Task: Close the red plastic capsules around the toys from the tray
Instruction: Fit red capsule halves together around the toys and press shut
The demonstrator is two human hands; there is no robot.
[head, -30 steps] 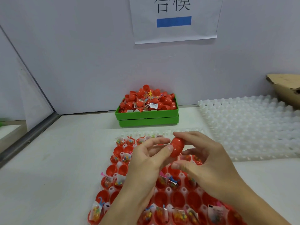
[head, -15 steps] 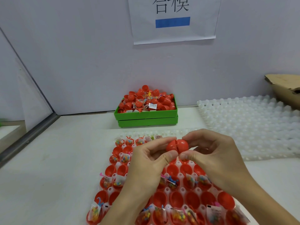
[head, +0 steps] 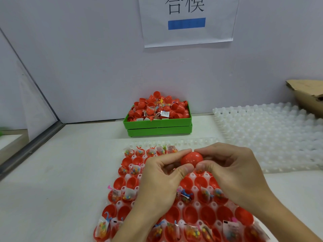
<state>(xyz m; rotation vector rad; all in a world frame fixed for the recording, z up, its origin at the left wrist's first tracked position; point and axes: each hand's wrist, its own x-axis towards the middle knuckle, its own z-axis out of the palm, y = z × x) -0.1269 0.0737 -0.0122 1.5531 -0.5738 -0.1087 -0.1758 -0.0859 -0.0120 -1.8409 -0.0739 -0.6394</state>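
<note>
While my left hand (head: 162,173) and right hand (head: 232,170) pinch the red capsule (head: 191,158) at frame centre above the tray (head: 181,143), the upper-centre wall sign (head: 187,20) reads "合模".

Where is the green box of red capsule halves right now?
In the head view, the green box sits at the back centre of the table against the wall, below the paper sign and left of the empty white tray.

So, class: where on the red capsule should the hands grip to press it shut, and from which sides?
Grip the two domed ends of the red capsule, left hand from the left, right hand from the right. Its seam runs upright between them, so pressing inward likely closes it.
</note>
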